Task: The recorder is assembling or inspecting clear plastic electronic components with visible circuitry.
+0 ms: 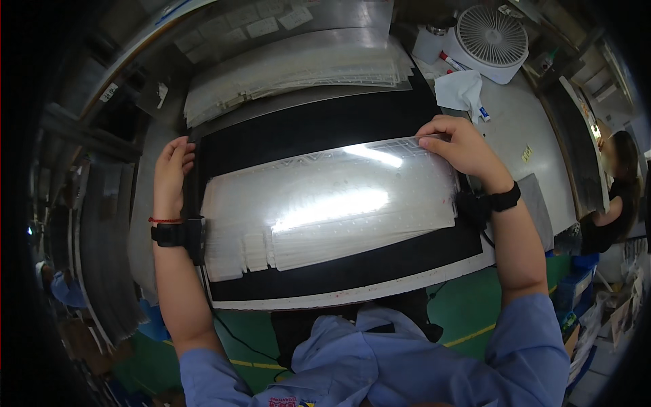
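A stack of thin, clear plastic sheets (325, 190) lies on a black mat (319, 125) in front of me, with bright glare across its top. My right hand (462, 150) pinches the far right corner of the top sheet between thumb and fingers. Beyond the mat's left edge, my left hand (176, 166) hovers near the sheets' far left corner, its fingers loosely bent and nothing visible in them. Both wrists wear black bands. Farther back rests a second stack of similar clear sheets (291, 71).
On the right side of the table stand a white fan (491, 41), a white container (430, 45), a red marker (451, 61) and a crumpled white cloth (458, 91). Grey racks (108, 251) flank the left. Another person (614, 197) is at the far right.
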The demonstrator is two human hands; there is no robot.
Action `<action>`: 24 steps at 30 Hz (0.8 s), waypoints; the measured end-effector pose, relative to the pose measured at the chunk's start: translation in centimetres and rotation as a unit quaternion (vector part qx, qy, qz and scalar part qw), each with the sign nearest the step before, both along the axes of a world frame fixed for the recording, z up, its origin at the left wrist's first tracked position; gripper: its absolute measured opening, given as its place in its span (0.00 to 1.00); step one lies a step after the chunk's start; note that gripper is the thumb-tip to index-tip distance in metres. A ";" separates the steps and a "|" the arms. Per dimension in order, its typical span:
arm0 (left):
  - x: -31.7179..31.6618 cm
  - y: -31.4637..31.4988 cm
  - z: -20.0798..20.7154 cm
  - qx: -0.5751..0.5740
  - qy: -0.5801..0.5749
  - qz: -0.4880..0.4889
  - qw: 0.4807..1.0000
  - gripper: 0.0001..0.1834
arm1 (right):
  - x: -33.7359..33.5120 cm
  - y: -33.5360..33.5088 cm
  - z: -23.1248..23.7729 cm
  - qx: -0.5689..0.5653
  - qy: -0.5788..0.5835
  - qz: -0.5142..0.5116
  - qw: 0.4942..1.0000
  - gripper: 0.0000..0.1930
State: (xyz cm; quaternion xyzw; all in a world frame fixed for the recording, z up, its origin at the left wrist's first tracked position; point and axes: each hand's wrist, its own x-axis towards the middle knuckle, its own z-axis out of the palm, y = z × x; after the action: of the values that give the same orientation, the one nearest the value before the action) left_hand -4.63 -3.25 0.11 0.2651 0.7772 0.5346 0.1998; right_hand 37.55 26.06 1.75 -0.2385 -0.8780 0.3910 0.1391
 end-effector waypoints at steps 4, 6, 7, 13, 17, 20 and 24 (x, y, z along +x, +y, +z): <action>2.0 0.3 1.1 0.048 -0.143 -0.093 0.984 0.23 | 0.0 0.3 -0.7 -0.060 0.067 -0.057 0.994 0.07; 2.4 0.3 1.0 0.026 -0.145 -0.150 0.978 0.22 | 0.0 0.5 -0.6 -0.085 0.073 -0.076 0.991 0.07; 2.4 0.1 1.0 0.013 -0.137 -0.159 0.978 0.18 | -0.1 0.5 -0.5 -0.099 0.071 -0.078 0.989 0.07; 2.3 0.3 0.6 0.012 -0.107 -0.126 0.986 0.13 | -0.1 0.8 -1.2 -0.096 0.046 -0.066 0.992 0.08; 1.6 0.3 0.1 0.007 -0.097 -0.113 0.989 0.11 | 0.0 0.8 -1.3 -0.094 0.050 -0.062 0.992 0.09; 1.9 0.5 0.0 0.035 -0.091 -0.095 0.991 0.11 | -0.3 0.5 -0.9 -0.067 0.046 -0.066 0.995 0.09; 1.9 0.3 0.4 0.006 -0.128 -0.167 0.977 0.09 | -0.3 0.2 -0.7 -0.085 0.059 -0.092 0.990 0.09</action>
State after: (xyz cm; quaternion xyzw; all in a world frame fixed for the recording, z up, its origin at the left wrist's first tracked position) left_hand -2.75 -2.97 0.49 0.3219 0.6864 0.5279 0.3828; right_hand 37.25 26.30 1.01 -0.3056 -0.8063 0.4632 0.2050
